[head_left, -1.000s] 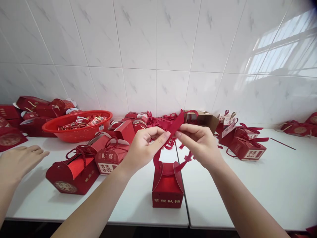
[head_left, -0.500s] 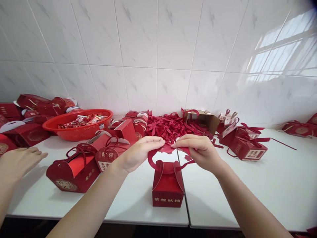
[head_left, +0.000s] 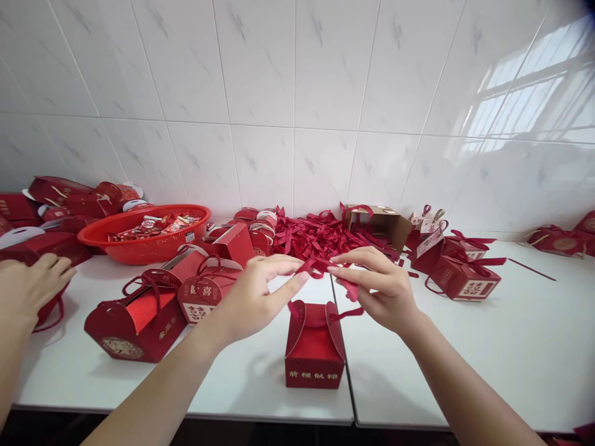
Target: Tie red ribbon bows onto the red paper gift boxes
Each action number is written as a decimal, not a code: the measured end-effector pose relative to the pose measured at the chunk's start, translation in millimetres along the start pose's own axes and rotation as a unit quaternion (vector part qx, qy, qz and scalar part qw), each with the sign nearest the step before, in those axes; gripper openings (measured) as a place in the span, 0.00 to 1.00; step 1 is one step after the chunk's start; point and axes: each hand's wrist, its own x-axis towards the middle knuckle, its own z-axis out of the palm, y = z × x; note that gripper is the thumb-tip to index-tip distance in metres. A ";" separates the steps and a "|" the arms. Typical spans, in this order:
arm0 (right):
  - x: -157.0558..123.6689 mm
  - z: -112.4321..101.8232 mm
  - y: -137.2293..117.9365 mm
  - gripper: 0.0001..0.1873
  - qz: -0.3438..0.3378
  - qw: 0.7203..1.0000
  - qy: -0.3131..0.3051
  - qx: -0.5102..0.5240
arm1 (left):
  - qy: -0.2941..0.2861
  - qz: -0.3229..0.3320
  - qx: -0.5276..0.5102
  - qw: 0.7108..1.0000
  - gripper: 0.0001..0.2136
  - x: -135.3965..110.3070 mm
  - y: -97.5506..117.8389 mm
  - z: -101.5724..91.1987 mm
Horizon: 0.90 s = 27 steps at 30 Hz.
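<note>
Left hand (head_left: pixel 260 294): the ribbon (head_left: pixel 320 264) is pinched narrowly between thumb and fingers.
Right hand (head_left: pixel 381 285): the ribbon's other side is held at the fingertips.
Ribbon loop: a small loop is formed between both hands, replacing the flatter stretch of half a second ago (the tying is judged further along, but untightened).
Red box (head_left: pixel 315 347): it is stood upright on the desk (head_left: pixel 418 371), just below the hands.
Ribbon pile (head_left: pixel 309 235): it is heaped behind, near the wall (head_left: pixel 325 167).
</note>
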 end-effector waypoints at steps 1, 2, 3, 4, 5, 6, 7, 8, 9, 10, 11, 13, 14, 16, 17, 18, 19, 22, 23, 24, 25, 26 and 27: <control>-2.3 -1.5 -1.9 0.18 0.018 0.999 0.022 0.015 | 0.045 0.024 0.072 0.996 0.12 -2.7 -1.8 -2.2; -5.8 -3.8 -3.6 0.19 0.045 0.998 0.045 0.027 | 0.096 0.043 0.142 0.984 0.11 -6.1 -4.5 -5.8; -10.9 -7.1 -4.9 0.19 0.077 0.994 0.067 0.036 | 0.145 0.052 0.202 0.967 0.10 -10.5 -8.5 -10.8; -18.0 -11.4 -5.6 0.18 0.113 0.989 0.087 0.043 | 0.179 0.050 0.250 0.950 0.10 -16.1 -13.6 -17.0; -27.2 -16.7 -5.7 0.17 0.149 0.982 0.104 0.046 | 0.202 0.043 0.284 0.937 0.10 -23.3 -20.0 -23.9; -38.7 -22.8 -5.1 0.16 0.186 0.974 0.119 0.048 | 0.216 0.035 0.316 0.923 0.10 -32.2 -27.6 -31.2; -52.4 -29.5 -3.8 0.14 0.222 0.966 0.126 0.048 | 0.218 0.024 0.347 0.912 0.10 -42.7 -36.4 -38.2; -67.9 -36.5 -2.1 0.11 0.258 0.955 0.137 0.044 | 0.222 0.019 0.382 0.897 0.10 -54.5 -46.3 -44.5; -84.4 -43.4 0.0 0.08 0.303 0.942 0.141 0.041 | 0.220 0.009 0.416 0.882 0.09 -67.2 -56.9 -49.7; -101.3 -49.7 2.4 0.06 0.349 0.925 0.146 0.040 | 0.215 -0.005 0.443 0.870 0.09 -80.0 -67.8 -53.5; -117.4 -55.3 4.8 0.05 0.393 0.907 0.145 0.034 | 0.202 -0.035 0.465 0.862 0.09 -92.3 -78.4 -56.0; -143.5 -62.8 9.5 0.09 0.477 0.872 0.107 0.028 | 0.183 -0.069 0.482 0.854 0.10 -112.4 -96.3 -57.0; -152.0 -64.4 11.5 0.11 0.505 0.859 0.076 0.026 | 0.160 -0.081 0.482 0.858 0.10 -119.1 -102.3 -55.8; -158.7 -63.2 14.5 0.17 0.533 0.845 0.039 0.008 | 0.146 -0.081 0.483 0.860 0.09 -124.2 -106.7 -50.5; -157.2 -60.3 15.3 0.20 0.535 0.844 0.041 -0.012 | 0.150 -0.073 0.483 0.860 0.08 -122.6 -105.2 -46.5; -153.1 -56.0 15.4 0.22 0.531 0.845 0.056 -0.035 | 0.164 -0.060 0.480 0.860 0.07 -118.7 -101.5 -41.6; -147.0 -50.5 14.5 0.23 0.522 0.848 0.072 -0.054 | 0.178 -0.045 0.469 0.864 0.06 -112.8 -96.4 -35.8; -122.7 -28.7 5.9 0.20 0.477 0.876 0.059 -0.044 | 0.171 -0.005 0.349 0.921 0.05 -88.6 -79.7 -14.3; -114.5 -20.5 1.3 0.20 0.462 0.886 0.032 -0.021 | 0.150 0.000 0.292 0.945 0.04 -80.0 -75.8 -6.3; -107.0 -12.2 -3.8 0.20 0.453 0.891 0.002 0.005 | 0.131 0.001 0.241 0.962 0.05 -71.8 -73.3 1.7; -100.5 -4.1 -9.1 0.20 0.448 0.893 -0.026 0.030 | 0.118 0.003 0.197 0.973 0.05 -64.2 -72.3 9.5; -95.2 3.6 -14.1 0.20 0.446 0.892 -0.050 0.053 | 0.106 0.005 0.164 0.981 0.05 -57.6 -72.6 16.9; -91.3 10.8 -18.6 0.21 0.447 0.889 -0.069 0.078 | 0.095 0.004 0.135 0.986 0.06 -51.9 -73.9 23.7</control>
